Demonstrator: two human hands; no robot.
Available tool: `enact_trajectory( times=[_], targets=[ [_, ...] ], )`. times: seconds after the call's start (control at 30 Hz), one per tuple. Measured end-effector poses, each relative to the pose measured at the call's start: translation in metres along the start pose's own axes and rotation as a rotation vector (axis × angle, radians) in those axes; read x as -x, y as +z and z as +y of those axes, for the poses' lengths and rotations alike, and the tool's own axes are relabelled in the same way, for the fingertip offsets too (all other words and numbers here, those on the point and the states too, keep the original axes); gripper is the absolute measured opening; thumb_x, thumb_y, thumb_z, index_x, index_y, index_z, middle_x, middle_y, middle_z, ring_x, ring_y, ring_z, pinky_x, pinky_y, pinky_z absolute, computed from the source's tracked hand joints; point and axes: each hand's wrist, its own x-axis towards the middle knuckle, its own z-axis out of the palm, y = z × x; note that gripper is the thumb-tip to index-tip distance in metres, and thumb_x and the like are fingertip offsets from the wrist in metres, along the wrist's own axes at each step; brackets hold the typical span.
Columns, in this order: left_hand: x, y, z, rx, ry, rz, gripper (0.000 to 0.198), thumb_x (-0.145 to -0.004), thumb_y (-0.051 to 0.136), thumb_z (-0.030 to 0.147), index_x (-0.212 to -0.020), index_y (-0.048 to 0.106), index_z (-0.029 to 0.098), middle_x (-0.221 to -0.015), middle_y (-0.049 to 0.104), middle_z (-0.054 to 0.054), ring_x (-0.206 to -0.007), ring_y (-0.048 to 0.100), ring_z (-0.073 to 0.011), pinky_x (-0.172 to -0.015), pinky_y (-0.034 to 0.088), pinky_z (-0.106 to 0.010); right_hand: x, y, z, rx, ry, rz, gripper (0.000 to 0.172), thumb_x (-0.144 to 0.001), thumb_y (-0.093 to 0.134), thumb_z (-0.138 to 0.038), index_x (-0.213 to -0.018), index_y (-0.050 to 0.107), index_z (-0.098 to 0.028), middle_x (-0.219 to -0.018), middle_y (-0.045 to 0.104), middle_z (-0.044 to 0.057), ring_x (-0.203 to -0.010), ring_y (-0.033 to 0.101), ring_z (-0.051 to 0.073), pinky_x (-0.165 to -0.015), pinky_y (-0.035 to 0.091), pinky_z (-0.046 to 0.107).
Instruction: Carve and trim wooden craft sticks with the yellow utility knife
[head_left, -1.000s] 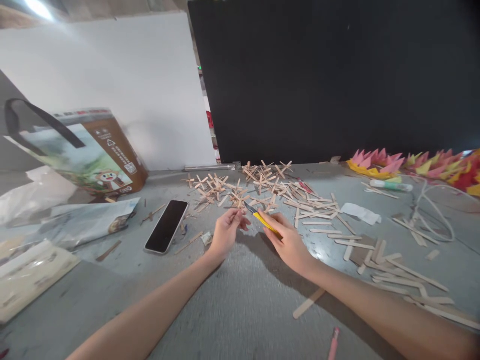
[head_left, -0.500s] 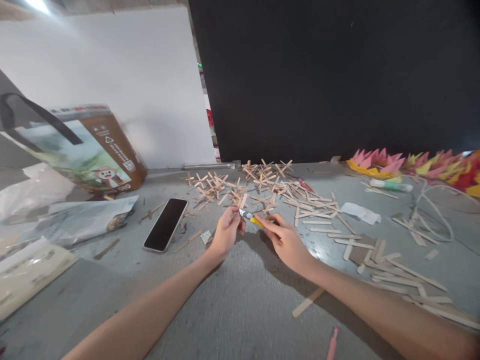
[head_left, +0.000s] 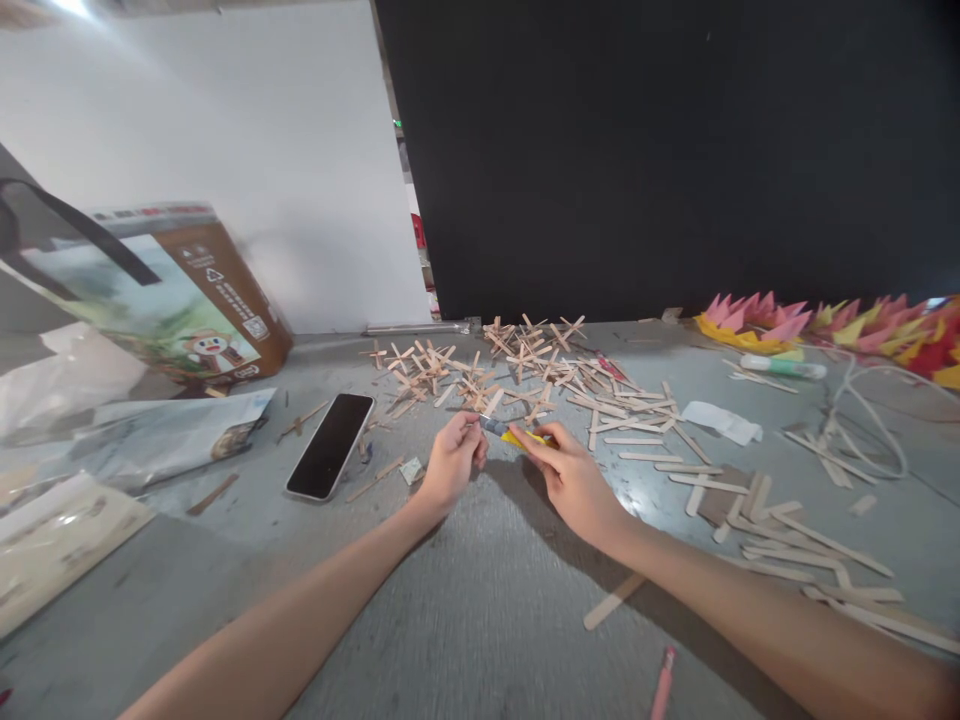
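Observation:
A small yellow and grey tube [head_left: 495, 427] spans the gap between my two hands above the grey table. My right hand [head_left: 574, 478] is closed on its yellow end. At the grey end, my left hand [head_left: 453, 462] has its fingers curled together; what they pinch is too small to make out. Just beyond the hands lies a pile of crossed wooden sticks [head_left: 431, 372]. Loose flat sticks [head_left: 637, 412] spread to the right of my right hand, and a single stick [head_left: 613, 602] rests under the right forearm.
Left of the hands lies a phone [head_left: 331, 446], with a printed bag [head_left: 202, 310] and plastic packets [head_left: 172, 435] beyond. At the right are a glue stick [head_left: 784, 367], a white cable [head_left: 844, 390] and paper crowns [head_left: 757, 320]. A pink pen [head_left: 663, 685] lies near the front.
The tube has turned slightly between my hands, and its grey part looks darker. Both hands stay in nearly the same place, still closed. The view has shifted very slightly.

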Motion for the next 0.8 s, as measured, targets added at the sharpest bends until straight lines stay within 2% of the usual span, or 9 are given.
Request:
enact_trajectory(
  times=[0.17,0.57,0.8],
  targets=[
    [0.0005,0.0009,-0.0001,0.038,-0.020,-0.014,0.039,-0.088,0.069,0.054,-0.095,0.051,0.021,-0.054,0.042,0.011,-0.042,0.039,-0.0077,-0.046,0.032,-0.022,0.0013,0.0006,0.0019,0.029,0.011,-0.001,0.064,-0.100,0.040,-0.006,-0.154,0.051,-0.037,-0.116,0.056,0.010,-0.103,0.063,0.022,-0.094,0.056,0.040],
    [0.0002,-0.0001,-0.0032,0.035,0.011,-0.020,0.037,-0.092,0.065,0.055,-0.092,0.049,0.021,-0.053,0.040,0.012,-0.045,0.037,-0.0074,-0.049,0.036,-0.022,0.0021,0.0008,0.0021,0.036,0.024,-0.008,0.063,-0.101,0.040,-0.006,-0.155,0.050,-0.038,-0.117,0.055,0.010,-0.104,0.063,0.023,-0.094,0.056,0.042],
    [0.0012,0.0002,-0.0027,-0.002,0.018,-0.042,0.037,-0.090,0.068,0.053,-0.098,0.053,0.020,-0.051,0.042,0.011,-0.043,0.038,-0.0084,-0.047,0.035,-0.023,0.0032,0.0019,0.0033,0.040,0.012,0.010,0.068,-0.098,0.041,-0.003,-0.154,0.050,-0.040,-0.117,0.056,0.009,-0.106,0.063,0.023,-0.096,0.056,0.043]
  ],
)
